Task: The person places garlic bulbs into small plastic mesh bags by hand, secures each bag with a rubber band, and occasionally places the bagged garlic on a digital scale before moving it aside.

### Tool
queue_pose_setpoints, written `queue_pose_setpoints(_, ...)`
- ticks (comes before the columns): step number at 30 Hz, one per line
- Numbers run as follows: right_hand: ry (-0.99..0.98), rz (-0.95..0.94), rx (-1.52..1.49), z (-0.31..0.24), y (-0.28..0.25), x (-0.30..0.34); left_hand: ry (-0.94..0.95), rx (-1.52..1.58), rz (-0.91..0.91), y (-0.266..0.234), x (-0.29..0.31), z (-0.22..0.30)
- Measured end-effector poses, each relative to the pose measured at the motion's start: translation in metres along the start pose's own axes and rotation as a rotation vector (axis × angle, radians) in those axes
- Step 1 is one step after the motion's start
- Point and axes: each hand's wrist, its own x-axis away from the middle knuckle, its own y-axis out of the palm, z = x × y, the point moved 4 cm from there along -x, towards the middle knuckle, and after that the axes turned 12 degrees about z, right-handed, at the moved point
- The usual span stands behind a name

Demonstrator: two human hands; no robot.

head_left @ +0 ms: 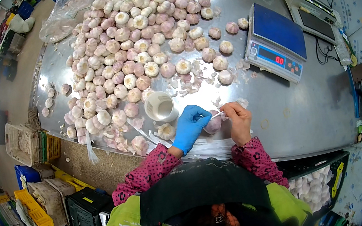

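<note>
At the frame centre, on the steel worktop [294, 109], one garlic bulb [213, 124] is clamped between the gloved left hand [190, 125] and the bare right hand [239, 120], which is pinching its papery skin.

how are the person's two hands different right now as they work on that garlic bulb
The left hand wears a blue glove; the right hand is bare. The left hand cups the garlic bulb from its side, while the right hand pinches a strip of papery white skin at the bulb's top. Both hands come out of pink patterned sleeves and meet at the same bulb, over the metal table.
</note>
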Motion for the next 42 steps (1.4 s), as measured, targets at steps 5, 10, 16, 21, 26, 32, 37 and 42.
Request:
queue_pose_setpoints(5,-0.001,0.136,-0.001,0.008,-0.013,0.006,0.252,-0.15,-0.085,0.016,0.0,0.001)
queue_pose_setpoints(10,-0.337,0.377,0.198,-0.072,-0.047,0.02,0.87,-0.604,-0.108,0.043,0.008,0.036)
queue_pose_setpoints(16,-0.412,0.629,-0.062,-0.088,-0.114,0.054,0.764,-0.487,-0.47,0.084,0.02,0.013)
queue_pose_setpoints(21,-0.86,1.308,0.053,-0.16,-0.197,0.128,0.541,-0.332,-0.447,0.064,0.022,0.0)
queue_pose_setpoints(26,-0.937,1.733,0.631,-0.172,-0.226,0.148,0.147,-0.115,-0.36,0.018,0.019,0.003)
queue_pose_setpoints(32,-0.464,0.623,0.555,-0.083,-0.14,0.065,-0.184,-0.093,-0.875,-0.013,0.063,-0.006)
queue_pose_setpoints(37,-0.59,-0.347,0.539,-0.027,0.029,0.053,-0.423,0.056,-0.688,-0.05,0.082,-0.023)
queue_pose_setpoints(42,-0.52,-0.743,0.596,0.019,0.107,0.075,-0.348,0.035,-0.406,-0.088,0.1,-0.037)
